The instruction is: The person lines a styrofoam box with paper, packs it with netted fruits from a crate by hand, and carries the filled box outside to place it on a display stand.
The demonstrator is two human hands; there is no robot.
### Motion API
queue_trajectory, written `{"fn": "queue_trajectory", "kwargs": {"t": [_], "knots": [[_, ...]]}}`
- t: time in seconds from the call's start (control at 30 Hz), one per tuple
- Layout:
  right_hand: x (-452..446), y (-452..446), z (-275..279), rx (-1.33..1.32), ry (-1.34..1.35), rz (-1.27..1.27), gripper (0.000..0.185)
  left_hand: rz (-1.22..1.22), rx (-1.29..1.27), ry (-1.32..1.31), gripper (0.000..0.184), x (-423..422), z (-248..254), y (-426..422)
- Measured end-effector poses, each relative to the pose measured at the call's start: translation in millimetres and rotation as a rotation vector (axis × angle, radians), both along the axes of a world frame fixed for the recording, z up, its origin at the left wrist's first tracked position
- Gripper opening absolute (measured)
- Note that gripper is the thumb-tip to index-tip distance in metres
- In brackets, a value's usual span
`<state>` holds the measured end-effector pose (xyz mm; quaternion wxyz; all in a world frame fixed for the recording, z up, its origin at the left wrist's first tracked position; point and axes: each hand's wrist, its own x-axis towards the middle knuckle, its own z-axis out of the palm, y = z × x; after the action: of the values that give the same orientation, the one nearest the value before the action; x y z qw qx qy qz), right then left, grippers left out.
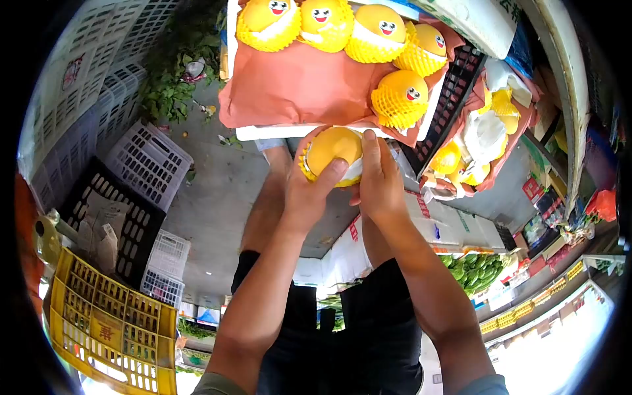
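Observation:
A round yellow-orange fruit sits between my two hands, in front of the box's near edge. A yellow foam net with a white lining wraps its lower part. My left hand is closed around its left side, thumb lying over the front. On the other side my right hand grips the fruit, its thumb pressed along the edge of the wrapping. No sticker shows on this fruit's visible face. Beyond, a box lined with reddish paper holds several netted fruits with smiling-face stickers along its far and right sides.
To the right stands a black crate beside another paper-lined box of netted fruits. White crates, a black crate and a yellow crate are on the left. Green leaves litter the floor.

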<state>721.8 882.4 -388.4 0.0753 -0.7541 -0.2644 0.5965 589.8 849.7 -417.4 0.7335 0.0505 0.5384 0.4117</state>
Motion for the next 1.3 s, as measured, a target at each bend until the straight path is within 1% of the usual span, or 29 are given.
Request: {"fn": "queue_trajectory", "kwargs": {"t": [0.07, 0.13, 0.17, 0.23, 0.27, 0.3, 0.37, 0.4, 0.43, 0.47, 0.5, 0.53, 0.6, 0.63, 0.67, 0.7, 0.77, 0.8, 0.83, 0.9, 0.97, 1.0, 1.03, 1.1, 1.17, 1.2, 1.23, 1.27, 1.3], "knots": [[3.4, -4.4, -9.1, 0.06, -0.034, 0.132, 0.04, -0.001, 0.03, -0.008, 0.067, -3.8, -0.7, -1.7], [3.7, 1.3, -17.4, 0.41, -0.118, 0.253, 0.033, -0.05, 0.108, 0.133, 0.066, -3.9, 9.8, 9.6], [3.9, 4.1, -21.1, 0.413, -0.116, 0.255, 0.033, -0.047, 0.11, 0.135, 0.066, -6.6, 8.4, 11.0], [-2.2, 20.1, -19.1, 0.8, 0.069, 0.354, 0.033, -0.015, 0.077, 0.125, 0.064, -14.2, 2.8, 12.5], [-5.5, 17.2, -19.6, 0.676, 0.284, 0.309, 0.046, -0.017, 0.08, 0.128, 0.064, -21.0, -4.9, 10.1], [-11.3, 21.4, -19.2, 0.68, 0.283, 0.304, 0.046, -0.004, 0.086, 0.101, 0.065, -29.6, -12.6, 9.9], [-24.8, 32.5, -19.2, 0.517, 0.366, 0.35, 0.063, -0.002, 0.091, 0.068, 0.067, -39.9, -20.9, 2.8], [-28.5, 37.3, -29.5, 0.509, 0.374, 0.389, 0.08, 0.098, 0.067, 0.032, 0.068, -41.3, -18.0, 1.9], [-33.3, 40.8, -40.7, 0.518, 0.36, 0.381, 0.08, 0.198, 0.047, -0.009, 0.07, -42.3, -17.4, 3.0], [-40.2, 43.5, -52.2, 0.591, 0.328, 0.406, 0.083, 0.236, 0.021, -0.016, 0.075, -45.4, -24.6, -0.9], [-48.6, 45.6, -60.1, 0.659, 0.297, 0.43, 0.085, 0.223, 0.022, -0.026, 0.075, -46.6, -22.9, 1.8], [-60.2, 47.1, -64.8, 0.656, 0.285, 0.42, 0.085, 0.27, 0.071, 0.013, 0.076, -47.2, -17.1, 6.0], [-87.1, 51.5, -76.1, 0.681, 0.073, 0.144, 0.09, 0.305, 0.119, 0.042, 0.078, -44.9, -8.2, 18.4], [-97.9, 53.8, -86.8, 0.736, 0.091, 0.086, 0.095, 0.3, 0.116, 0.174, 0.079, -43.3, -3.6, 25.7], [-109.7, 53.9, -95.2, 0.73, 0.036, 0.064, 0.095, 0.295, 0.11, 0.304, 0.08, -40.5, -1.4, 29.2], [-120.1, 55.1, -103.3, 0.727, -0.021, 0.044, 0.096, 0.284, 0.111, 0.292, 0.08, -37.3, -2.4, 30.0], [-134.8, 56.7, -117.7, 0.695, -0.224, 0.11, 0.097, 0.198, 0.088, 0.339, 0.077, -31.7, -4.5, 30.5], [-137.0, 56.8, -123.5, 0.704, -0.294, 0.169, 0.103, 0.204, 0.193, 0.352, 0.074, -26.0, -8.6, 31.8], [-135.2, 59.3, -121.1, 0.682, -0.288, 0.192, 0.107, 0.194, 0.19, 0.332, 0.074, -24.5, -11.4, 29.5], [-123.3, 60.3, -111.3, 0.594, -0.129, 0.164, 0.107, 0.279, 0.161, 0.277, 0.071, -20.1, -17.9, 23.1], [-98.7, 59.2, -94.5, 0.625, -0.09, 0.2, 0.1, 0.287, 0.031, 0.183, 0.068, -20.0, -14.5, 18.2], [-82.7, 55.5, -88.5, 0.864, -0.142, 0.16, 0.085, 0.229, 0.021, 0.248, 0.073, -19.2, -16.4, 16.0], [-56.5, 57.3, -79.4, 0.867, -0.156, 0.165, 0.085, 0.171, 0.012, 0.32, 0.078, -15.0, -16.9, 15.2], [8.9, 62.0, -49.4, 1.181, -0.089, 0.269, 0.058, 0.146, 0.005, 0.364, 0.077, -3.5, -14.8, 16.2], [70.9, 47.3, -51.5, 1.053, -0.304, -0.072, 0.041, 0.122, -0.003, 0.413, 0.077, 10.2, -13.2, 14.8], [114.3, 52.7, -44.1, 1.013, -0.561, 0.026, 0.026, 0.134, -0.005, 0.43, 0.075, 17.8, -14.2, 12.0], [153.4, 58.0, -53.7, 1.04, -0.629, -0.091, 0.026, 0.146, -0.005, 0.448, 0.072, 25.8, -15.5, 8.7], [190.9, 61.8, -58.3, 0.929, -0.644, -0.235, 0.031, 0.141, -0.002, 0.451, 0.072, 33.2, -17.6, 3.6], [233.1, 60.9, -73.6, 0.775, -0.762, -0.118, 0.037, 0.09, -0.005, 0.493, 0.072, 40.3, -20.8, -2.2]]}}
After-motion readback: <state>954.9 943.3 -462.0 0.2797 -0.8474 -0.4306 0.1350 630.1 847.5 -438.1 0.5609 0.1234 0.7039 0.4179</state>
